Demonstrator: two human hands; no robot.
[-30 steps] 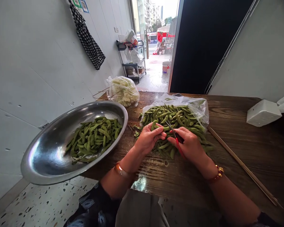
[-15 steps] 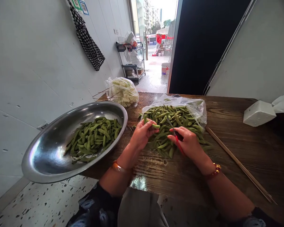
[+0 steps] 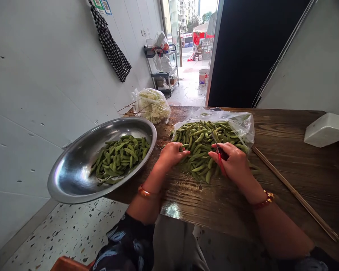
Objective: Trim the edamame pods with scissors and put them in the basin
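My left hand [image 3: 172,153] is closed on a green soybean pod [image 3: 183,147], part of which shows past the fingers, at the left side of a heap of pods. Red-handled scissors [image 3: 220,160] are gripped in my right hand [image 3: 235,160], their blades pointing away over the heap. The heap of soybean pods [image 3: 199,150] spills from a clear plastic bag [image 3: 244,122] onto the wooden table. Left of my hands, a wide steel basin [image 3: 70,177] tilts, with more pods [image 3: 121,154] gathered on its right side.
Behind the basin sits a bag of cauliflower [image 3: 152,107] with thin sticks poking out. A bundle of long skewers [image 3: 293,190] lies on the wooden table [image 3: 282,131] at right. A white box [image 3: 326,130] stands at the right edge. Beyond is a trolley [image 3: 164,73] near the doorway.
The view has shifted, moving the scene rightward. My left hand has turned, its back now up, so less of the pod shows. My right hand keeps hold of the scissors.
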